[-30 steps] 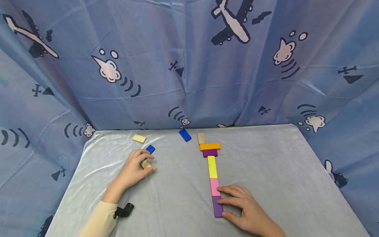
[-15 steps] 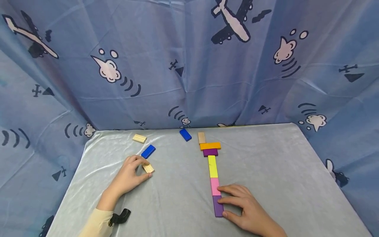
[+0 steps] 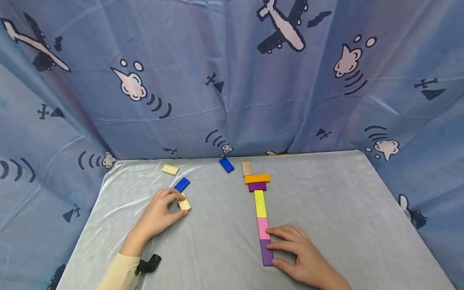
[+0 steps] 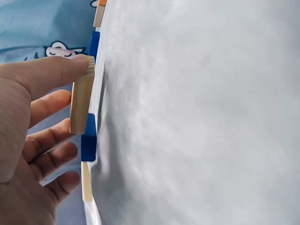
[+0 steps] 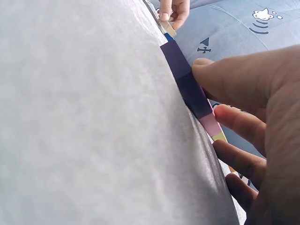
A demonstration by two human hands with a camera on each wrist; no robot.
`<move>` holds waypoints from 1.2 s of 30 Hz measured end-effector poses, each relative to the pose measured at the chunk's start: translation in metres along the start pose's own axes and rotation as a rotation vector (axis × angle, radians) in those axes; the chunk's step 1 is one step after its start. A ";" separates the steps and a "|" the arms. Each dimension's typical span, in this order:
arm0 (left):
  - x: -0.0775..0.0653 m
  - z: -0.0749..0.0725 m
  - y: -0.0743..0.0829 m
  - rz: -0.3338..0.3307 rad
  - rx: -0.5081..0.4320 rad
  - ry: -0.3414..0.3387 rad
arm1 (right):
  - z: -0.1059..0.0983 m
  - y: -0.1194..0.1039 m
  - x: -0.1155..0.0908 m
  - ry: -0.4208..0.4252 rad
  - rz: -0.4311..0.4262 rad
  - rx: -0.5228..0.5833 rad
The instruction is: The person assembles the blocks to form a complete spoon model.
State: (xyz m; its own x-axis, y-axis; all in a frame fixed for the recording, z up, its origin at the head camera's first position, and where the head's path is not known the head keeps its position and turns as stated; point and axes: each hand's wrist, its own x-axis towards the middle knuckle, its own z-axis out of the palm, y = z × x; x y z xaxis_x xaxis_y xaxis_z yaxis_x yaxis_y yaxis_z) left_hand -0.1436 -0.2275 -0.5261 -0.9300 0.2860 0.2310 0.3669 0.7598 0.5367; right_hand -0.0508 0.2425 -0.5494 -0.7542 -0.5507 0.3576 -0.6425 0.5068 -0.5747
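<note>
My left hand [image 3: 159,211] pinches a plain wooden block [image 3: 185,203] between thumb and index finger, low over the table at the left. In the left wrist view the thumb presses one end of this block [image 4: 82,101], while the other fingers stay loosely bent behind it. Just beyond lies a blue block [image 3: 182,184], partly behind my fingers. My right hand [image 3: 302,255] rests beside a line of blocks, its fingertips touching the right edges of the purple block [image 3: 267,253] and the pink block [image 3: 263,228]. Its fingers are relaxed, not wrapped around either block.
The line continues away through a yellow block [image 3: 259,204], a dark purple block [image 3: 257,187], an orange block [image 3: 257,178] and a wooden block [image 3: 246,168]. Another blue block [image 3: 226,165] and a wooden block [image 3: 170,169] lie near the curtain [image 3: 232,100] behind the grey cloth-covered table [image 3: 344,201].
My left hand has drawn back slightly toward me, uncovering more of the blue block. The wooden block at its fingers has shifted a little right and turned. My right hand stays put.
</note>
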 end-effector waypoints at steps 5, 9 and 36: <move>0.018 0.002 0.014 0.059 -0.018 -0.006 | 0.000 0.001 -0.001 0.003 -0.004 0.000; 0.038 0.006 0.033 0.105 -0.043 -0.028 | -0.001 0.003 -0.003 0.002 0.000 0.001; 0.157 0.079 0.141 0.227 -0.023 -0.170 | -0.003 0.001 -0.003 -0.001 -0.029 -0.002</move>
State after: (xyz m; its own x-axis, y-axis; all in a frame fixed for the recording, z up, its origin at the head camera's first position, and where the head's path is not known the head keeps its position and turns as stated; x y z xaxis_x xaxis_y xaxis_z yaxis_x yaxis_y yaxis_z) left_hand -0.2391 -0.0294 -0.4778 -0.8138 0.5422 0.2093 0.5646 0.6522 0.5059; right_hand -0.0498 0.2467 -0.5484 -0.7354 -0.5654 0.3735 -0.6642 0.4921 -0.5628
